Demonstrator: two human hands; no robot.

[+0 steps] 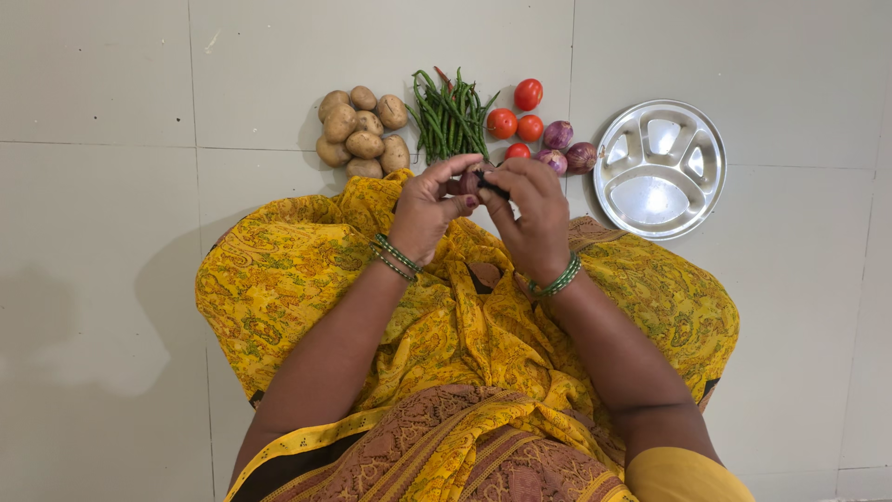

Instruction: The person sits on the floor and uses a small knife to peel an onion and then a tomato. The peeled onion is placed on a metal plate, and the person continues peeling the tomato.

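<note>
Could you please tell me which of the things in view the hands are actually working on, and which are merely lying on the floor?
In hand:
- left hand holding a purple onion
- right hand holding a small dark tool against it

Lying about:
- potatoes
- green beans
- tomatoes
- other onions
- steel compartment plate

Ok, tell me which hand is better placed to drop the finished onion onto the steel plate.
Probably the right hand: the steel plate lies on that side, close beside it. The left hand grips the onion but would have to cross over.

potatoes (360, 133) left | beans (452, 116) middle | tomatoes (517, 122), onions (569, 149) right | tray (660, 169) rightmost (all on floor)
</note>
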